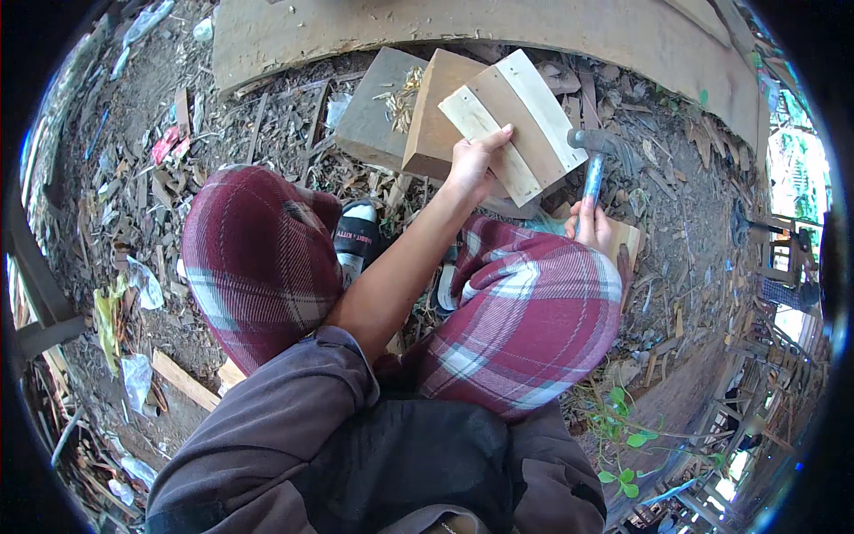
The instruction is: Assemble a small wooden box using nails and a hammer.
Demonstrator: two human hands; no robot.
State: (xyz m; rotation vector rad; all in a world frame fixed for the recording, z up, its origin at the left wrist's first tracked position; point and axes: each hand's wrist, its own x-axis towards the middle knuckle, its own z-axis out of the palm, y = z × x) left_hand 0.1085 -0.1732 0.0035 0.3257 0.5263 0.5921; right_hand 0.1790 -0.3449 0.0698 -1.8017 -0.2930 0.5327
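Observation:
My left hand (477, 165) grips a small wooden panel (516, 111) by its near left edge, thumb on top. The panel is made of slats, pale at the sides and browner in the middle, with small dark nail spots near its ends. It is held tilted over a brown wooden block (438, 102). My right hand (591, 228) is wrapped round the blue handle of a hammer (593, 178), whose dark head is at the panel's right corner; I cannot tell whether they touch. A pile of thin, nail-like pieces (405, 100) lies on a grey block (378, 107).
A large wooden board (480, 25) spans the far side. Wood scraps and leaves cover the ground, with a red wrapper (165, 145) and plastic bits at left. Another piece of wood (628, 245) lies beside my right knee. A leafy plant (627, 432) grows at lower right.

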